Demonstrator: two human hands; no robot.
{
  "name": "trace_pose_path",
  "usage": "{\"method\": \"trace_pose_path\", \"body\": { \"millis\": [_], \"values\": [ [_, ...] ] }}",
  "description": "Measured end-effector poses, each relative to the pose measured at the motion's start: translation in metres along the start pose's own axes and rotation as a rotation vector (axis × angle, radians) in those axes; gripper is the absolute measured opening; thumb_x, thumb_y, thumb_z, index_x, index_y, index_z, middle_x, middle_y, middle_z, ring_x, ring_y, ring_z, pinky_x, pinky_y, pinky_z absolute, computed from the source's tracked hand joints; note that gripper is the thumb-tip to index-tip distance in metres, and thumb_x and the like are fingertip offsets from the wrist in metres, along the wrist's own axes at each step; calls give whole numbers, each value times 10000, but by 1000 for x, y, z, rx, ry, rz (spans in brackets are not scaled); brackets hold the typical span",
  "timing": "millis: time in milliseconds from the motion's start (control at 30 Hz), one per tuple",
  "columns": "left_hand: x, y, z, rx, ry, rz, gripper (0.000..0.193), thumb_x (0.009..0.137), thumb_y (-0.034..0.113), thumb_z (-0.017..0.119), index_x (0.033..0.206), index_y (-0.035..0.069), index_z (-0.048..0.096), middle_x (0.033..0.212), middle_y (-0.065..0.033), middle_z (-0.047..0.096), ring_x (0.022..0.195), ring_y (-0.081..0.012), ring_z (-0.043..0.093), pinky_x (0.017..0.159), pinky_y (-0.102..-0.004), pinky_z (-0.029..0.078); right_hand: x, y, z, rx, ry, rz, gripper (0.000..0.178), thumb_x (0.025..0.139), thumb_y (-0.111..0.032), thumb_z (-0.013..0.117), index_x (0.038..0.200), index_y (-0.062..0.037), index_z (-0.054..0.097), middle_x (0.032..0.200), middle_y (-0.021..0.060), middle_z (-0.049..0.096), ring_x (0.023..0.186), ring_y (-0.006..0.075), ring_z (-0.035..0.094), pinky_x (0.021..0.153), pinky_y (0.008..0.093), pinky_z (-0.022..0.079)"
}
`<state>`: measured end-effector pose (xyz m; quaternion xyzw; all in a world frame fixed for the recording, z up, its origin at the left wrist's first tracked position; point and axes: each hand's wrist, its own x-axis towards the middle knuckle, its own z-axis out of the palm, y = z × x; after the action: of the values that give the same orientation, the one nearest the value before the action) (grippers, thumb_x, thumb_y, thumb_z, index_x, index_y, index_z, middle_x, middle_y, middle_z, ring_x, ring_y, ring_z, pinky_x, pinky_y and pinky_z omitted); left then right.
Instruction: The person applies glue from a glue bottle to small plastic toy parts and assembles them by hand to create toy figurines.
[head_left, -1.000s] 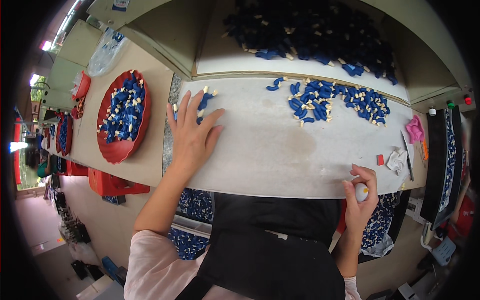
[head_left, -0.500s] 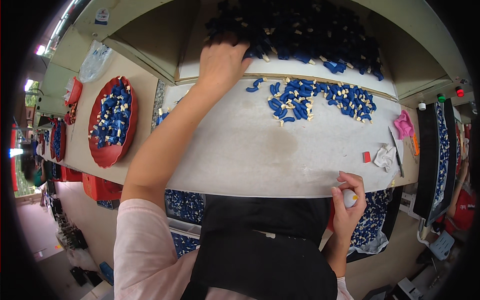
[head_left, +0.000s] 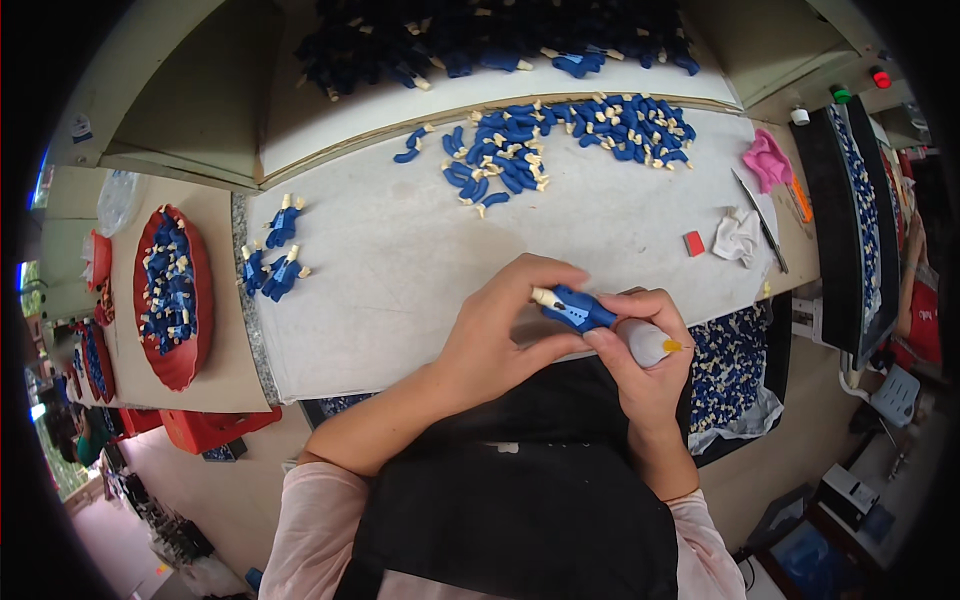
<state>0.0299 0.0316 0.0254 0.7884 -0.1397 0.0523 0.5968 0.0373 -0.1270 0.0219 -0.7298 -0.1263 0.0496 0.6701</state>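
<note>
In front of my body, my left hand (head_left: 490,325) curls its thumb and fingers around a small blue doll body (head_left: 578,310). The body has a cream neck end and a light blue front with dark buttons. My right hand (head_left: 645,385) grips a white squeeze bottle (head_left: 643,343) with a yellow tip that points right. Its thumb and fingertips also touch the lower end of the doll body. Beyond my hands lies a spread of small curved blue doll arms (head_left: 505,150) with cream hands. Three blue doll figures (head_left: 283,225) lie at the table's left.
A dark heap of blue doll bodies (head_left: 480,40) fills the shelf at the back. At the left stands a red scalloped dish (head_left: 200,330) of blue figures. A red block (head_left: 694,243), a white cloth (head_left: 737,238), a thin tool (head_left: 760,220) and a pink piece (head_left: 767,160) lie right.
My left hand has come back from the shelf heap with a blue doll body. It has met my right hand, which has moved slightly up and left with the bottle. The view has shifted.
</note>
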Motion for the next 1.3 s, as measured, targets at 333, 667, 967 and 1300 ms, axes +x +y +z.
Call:
{"method": "trace_pose_path", "body": {
  "millis": [333, 667, 967, 1300],
  "values": [
    [-8, -4, 13, -1233, 118, -526, 316, 831, 114, 527, 1124, 33, 442, 1051, -101, 527, 934, -138, 520, 782, -257, 417, -13, -3, 3, -81, 60, -148, 455, 619, 61, 635, 1018, -13, 428, 1012, 125, 434, 614, 108, 475, 587, 221, 399],
    [-15, -8, 6, -1216, -28, -539, 439, 835, 141, 531, 1242, 92, 373, 876, -40, 531, 611, -54, 456, 533, -169, 400, -15, -17, -15, 249, 10, -24, 369, 682, 23, 474, 1033, 9, 363, 1037, 141, 351, 742, 183, 509, 612, 273, 454],
    [-14, -7, 8, -1370, -27, -599, 442, 863, 186, 487, 1257, 36, 354, 916, -54, 532, 664, -69, 515, 563, -187, 431, -22, -23, -16, 183, 297, -106, 377, 679, -67, 635, 996, 20, 450, 877, 115, 454, 662, 192, 559, 558, 256, 495],
    [-20, -11, 13, -1387, -57, -553, 291, 823, 125, 530, 1094, 32, 479, 959, -83, 537, 932, -208, 531, 859, -342, 409, -25, -24, -16, -83, 345, -441, 481, 648, -357, 728, 885, -75, 419, 832, 48, 403, 639, 111, 417, 533, 198, 370]
  ]
}}
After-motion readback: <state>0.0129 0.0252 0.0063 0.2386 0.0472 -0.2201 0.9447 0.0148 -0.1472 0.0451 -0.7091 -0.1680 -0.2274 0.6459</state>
